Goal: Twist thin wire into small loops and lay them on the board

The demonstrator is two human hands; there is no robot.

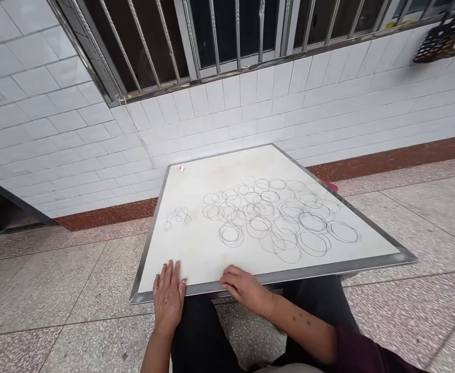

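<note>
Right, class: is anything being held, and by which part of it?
The left hand holds nothing, lying flat on the tabletop. The right hand curls at its near edge; whether anything is inside can't be told.

A bare lane runs from the near rim to the far end of the table (212,171) between small twisted loops (178,215) on the left and overlapping thin rings (259,227) that crowd the middle and right, reaching near the right-hand rim. Open surface also stretches beyond the rings, where a tiled wall (212,124) blocks passage past the far edge. A small object (181,169) sits near the far left corner. At the near side, the left hand (168,300) and right hand (246,290) obstruct the rim, leaving a gap between them.
</note>
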